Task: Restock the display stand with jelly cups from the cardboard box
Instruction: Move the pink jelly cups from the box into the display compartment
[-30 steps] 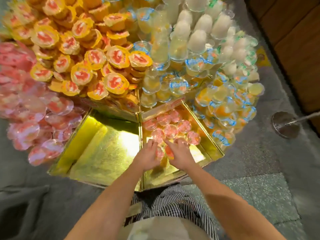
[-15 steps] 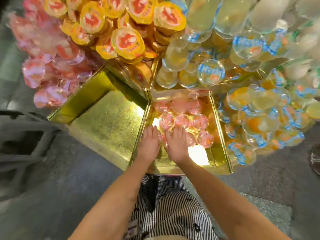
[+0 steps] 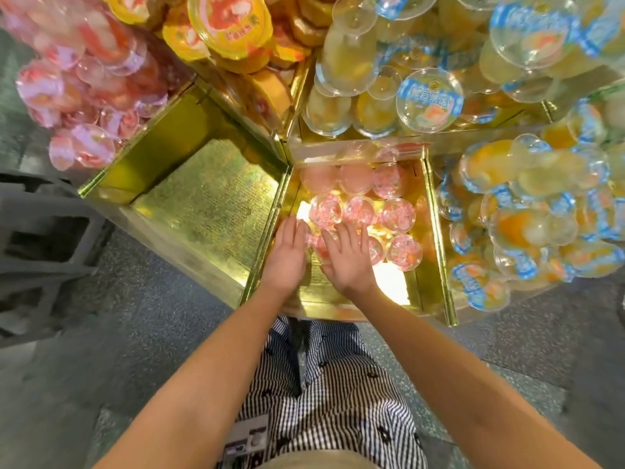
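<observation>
Inside the gold bin (image 3: 435, 231), across its far half, the pink jelly cups (image 3: 360, 211) sit packed in rows. We see the left hand (image 3: 285, 257) and the right hand (image 3: 345, 262) laid side by side on the nearest row, fingers straight and slightly spread, resting flat on the lids and gripping nothing. Left of that bin stands a second gold bin (image 3: 209, 204); right of it spill blue-labelled cups (image 3: 527, 211), behind it pile yellow-lidded cups (image 3: 230, 25), and below its near rim we make out striped trousers (image 3: 324, 384).
</observation>
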